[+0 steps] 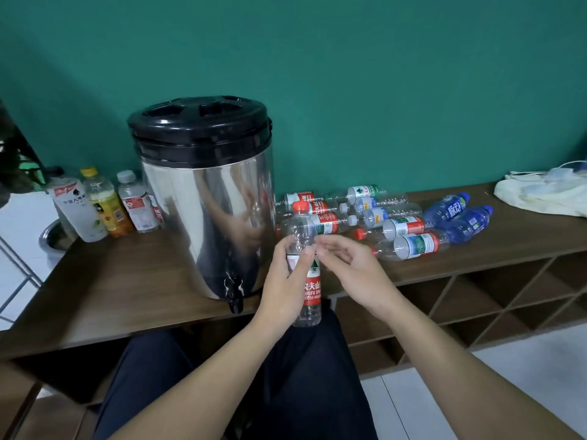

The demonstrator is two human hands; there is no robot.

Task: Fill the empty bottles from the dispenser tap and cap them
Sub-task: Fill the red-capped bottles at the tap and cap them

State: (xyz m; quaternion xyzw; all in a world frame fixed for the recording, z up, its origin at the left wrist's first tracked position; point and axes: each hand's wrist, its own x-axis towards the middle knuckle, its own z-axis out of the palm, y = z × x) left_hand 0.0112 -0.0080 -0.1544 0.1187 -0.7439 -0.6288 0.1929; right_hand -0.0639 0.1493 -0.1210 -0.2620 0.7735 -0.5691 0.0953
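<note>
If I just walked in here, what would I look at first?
Probably the big shiny dispenser with its black lid, standing on the wooden counter by the green wall. Next, the bottle with the red label, held upright in front of the counter's edge by the left hand, with the right hand close beside it. Behind them a heap of bottles lies on the counter.

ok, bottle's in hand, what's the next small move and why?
Probably unscrew the cap: it is on the bottle, which the left hand grips upright by the label. The right hand is open beside the bottle's shoulder, below the cap, holding nothing, so it is free to reach up. The tap sits left of the bottle, so filling likely follows.
</note>
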